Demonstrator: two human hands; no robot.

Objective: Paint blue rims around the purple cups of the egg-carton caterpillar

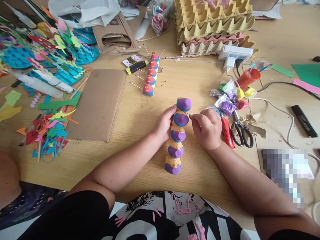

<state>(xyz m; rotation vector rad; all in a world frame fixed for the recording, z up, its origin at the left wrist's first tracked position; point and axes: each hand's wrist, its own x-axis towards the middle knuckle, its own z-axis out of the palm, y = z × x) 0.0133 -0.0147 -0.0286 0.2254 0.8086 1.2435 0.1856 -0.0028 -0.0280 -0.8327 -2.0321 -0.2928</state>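
Observation:
An egg-carton strip caterpillar (178, 135) lies lengthwise before me, its several yellowish bumps capped with purple and blue clay. My left hand (165, 124) grips its left side near the top, the thumb by the uppermost bumps. Pinched between the thumb and forefinger of my right hand (208, 127) is a thin dark wire-like piece (187, 114). Its tip reaches the strip around the second bump; whether it goes in I cannot tell. Farther back stands a second caterpillar (151, 74), with red and blue bumps, drawn faces and purple-tipped sticks out of its sides.
Scissors (241, 129), a red cutter (227, 131) and bagged clay (228, 107) lie right of my right hand. Cardboard (96, 105) and paper scraps (53, 130) are at left. Egg trays (215, 26) and a power strip (236, 52) stand behind; a white cable (282, 108) crosses the right side.

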